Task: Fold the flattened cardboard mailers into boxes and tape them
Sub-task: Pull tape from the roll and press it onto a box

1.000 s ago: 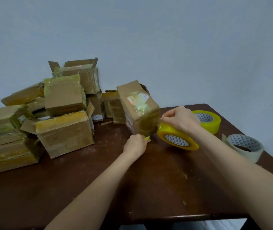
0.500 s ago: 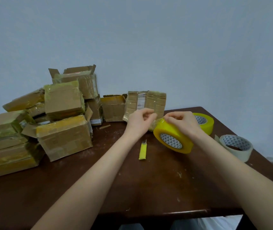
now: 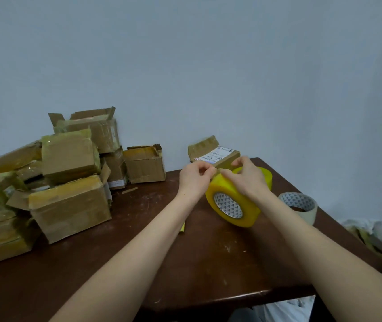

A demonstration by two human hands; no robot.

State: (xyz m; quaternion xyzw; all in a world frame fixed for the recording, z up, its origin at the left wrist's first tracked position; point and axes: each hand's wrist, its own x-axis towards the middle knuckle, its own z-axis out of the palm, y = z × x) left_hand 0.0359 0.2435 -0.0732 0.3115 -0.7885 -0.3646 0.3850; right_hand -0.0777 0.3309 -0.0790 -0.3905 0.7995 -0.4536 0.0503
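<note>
My left hand (image 3: 193, 181) and right hand (image 3: 248, 180) pinch atop the yellow tape roll (image 3: 231, 206) — fingers (image 3: 202, 170) curled, to free its end — for the labelled box (image 3: 215, 153) at the table's (image 3: 139, 252) far edge.

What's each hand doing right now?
Left hand: pinching the tape end atop the yellow tape roll.
Right hand: holding that roll, also picking at the end.

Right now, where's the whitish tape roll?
Head view, right side: whitish tape roll lies flat near the table edge, just right of the held yellow roll.
</note>
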